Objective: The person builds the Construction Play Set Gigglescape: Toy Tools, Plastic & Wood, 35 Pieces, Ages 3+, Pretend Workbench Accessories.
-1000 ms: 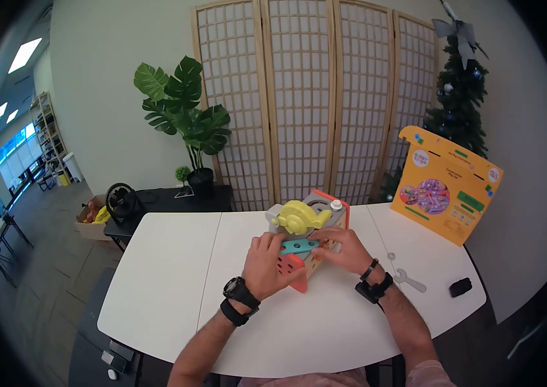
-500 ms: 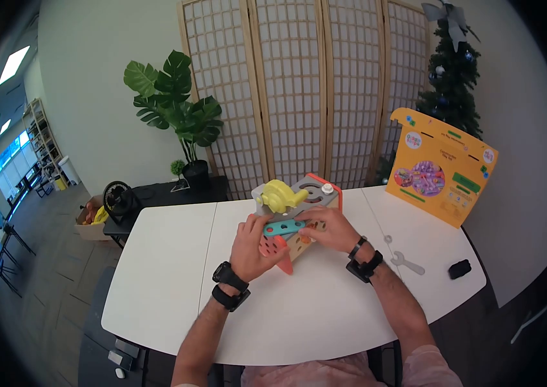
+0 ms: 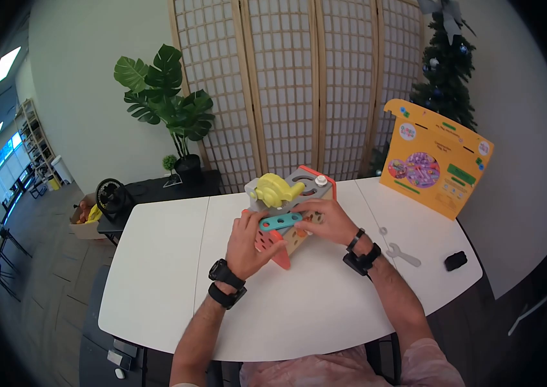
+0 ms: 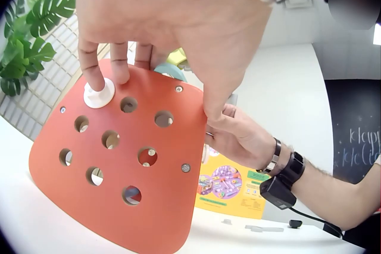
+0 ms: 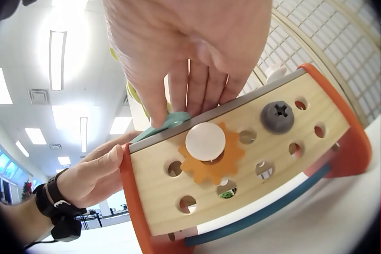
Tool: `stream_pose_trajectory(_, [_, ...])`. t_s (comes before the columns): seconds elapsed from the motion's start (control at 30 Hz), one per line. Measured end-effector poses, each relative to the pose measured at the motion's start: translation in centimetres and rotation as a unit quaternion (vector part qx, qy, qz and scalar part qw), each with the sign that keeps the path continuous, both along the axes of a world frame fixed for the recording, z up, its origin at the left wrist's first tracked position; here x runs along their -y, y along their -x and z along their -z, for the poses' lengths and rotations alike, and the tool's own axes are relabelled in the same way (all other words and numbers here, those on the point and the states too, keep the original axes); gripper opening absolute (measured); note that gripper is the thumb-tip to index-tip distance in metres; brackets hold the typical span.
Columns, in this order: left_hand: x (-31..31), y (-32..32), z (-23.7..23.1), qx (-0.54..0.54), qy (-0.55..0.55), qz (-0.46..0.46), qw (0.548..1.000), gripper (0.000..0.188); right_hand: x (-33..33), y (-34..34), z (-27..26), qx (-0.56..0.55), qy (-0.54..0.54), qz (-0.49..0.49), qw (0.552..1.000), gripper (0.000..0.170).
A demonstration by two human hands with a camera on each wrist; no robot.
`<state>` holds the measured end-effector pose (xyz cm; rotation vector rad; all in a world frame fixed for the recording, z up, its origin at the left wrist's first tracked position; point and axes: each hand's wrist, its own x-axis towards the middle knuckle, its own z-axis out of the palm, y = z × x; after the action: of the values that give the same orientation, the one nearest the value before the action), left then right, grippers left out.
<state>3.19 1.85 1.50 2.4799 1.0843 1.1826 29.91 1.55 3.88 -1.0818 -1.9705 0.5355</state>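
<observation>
A toy workbench stands at the middle of the table, with a red end panel (image 4: 164, 209) and a wooden side (image 5: 158, 206). My left hand (image 3: 242, 248) grips the red panel, its fingers over a white nut (image 4: 98, 94) and thumb at the panel's edge. At the bench top, my right hand (image 3: 328, 222) pinches the right end of a teal perforated strip (image 3: 273, 224). Behind the strip sits a yellow crank-like piece (image 3: 273, 189). On the wooden side are an orange gear (image 5: 202, 172) under a white knob (image 5: 206, 141), and a grey screw (image 5: 278, 117).
Right of the bench lie a grey toy wrench (image 3: 404, 255), a small pale nut (image 3: 383, 230) and a black object (image 3: 455, 260). An orange-yellow box (image 3: 438, 145) stands at the table's back right. A black side table (image 3: 138, 209) with a fan adjoins the back left.
The head view has shifted, so the bench and hands appear farther left and higher. Both hands keep their places at the red panel and the teal strip.
</observation>
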Motion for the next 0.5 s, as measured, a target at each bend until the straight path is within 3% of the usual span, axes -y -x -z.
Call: stream_pose_trajectory(0.5, [0.32, -0.21, -0.21, 0.007, 0.011, -0.003, 1.000, 0.072, 0.16, -0.02, 0.01, -0.007, -0.002, -0.001, 1.000, 0.036])
